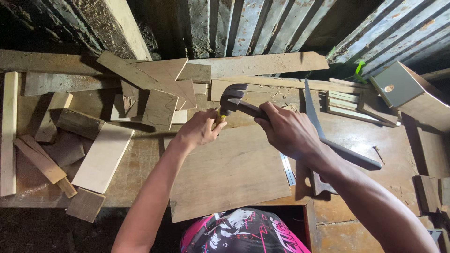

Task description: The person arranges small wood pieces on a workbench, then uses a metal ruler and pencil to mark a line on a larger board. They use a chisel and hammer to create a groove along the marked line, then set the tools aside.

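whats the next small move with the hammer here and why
Probably a short, light tap down. The right hand grips the claw hammer by its handle, with the head poised just above the left hand, whose fingertips pinch a small yellowish piece, perhaps a nail, at the far edge of the wooden board. With fingers so close to the head, a gentle stroke seems safest.

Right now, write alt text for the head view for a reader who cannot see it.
The right hand grips a claw hammer while the left hand pinches a small yellowish piece under its head, above a flat wooden board. Offcuts of wood and a long dark blade lie on the workbench.
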